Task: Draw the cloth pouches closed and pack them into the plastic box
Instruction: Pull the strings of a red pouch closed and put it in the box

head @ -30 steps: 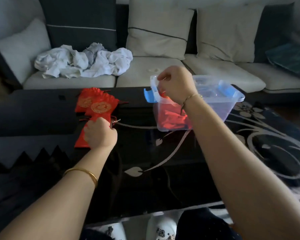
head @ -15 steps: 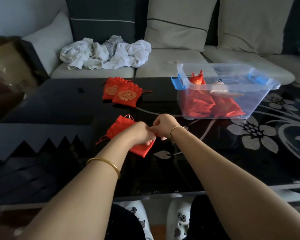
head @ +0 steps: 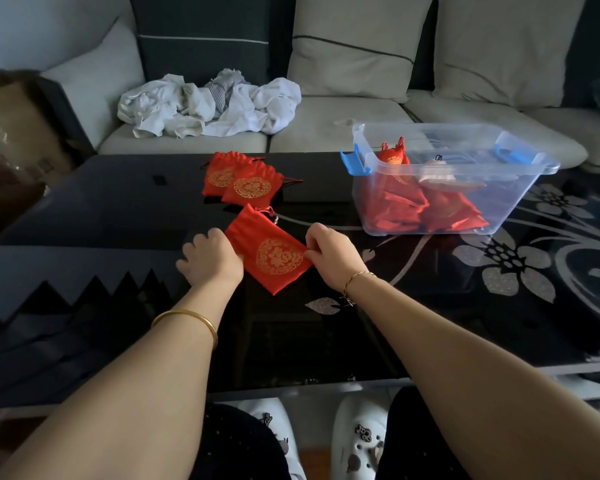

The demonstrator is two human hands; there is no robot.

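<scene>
The red pouch [head: 269, 251] lay flat on the desk [head: 118, 209], near the plastic box [head: 510, 199] — my right hand [head: 331, 258] pinched its right edge in its fingers; my left hand [head: 210, 259] touched the other edge, grip impossible to tell.

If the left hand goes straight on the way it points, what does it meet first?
The left hand would probably meet the front pouch of the overlapping pair past the near pouch; depth is unclear.
</scene>
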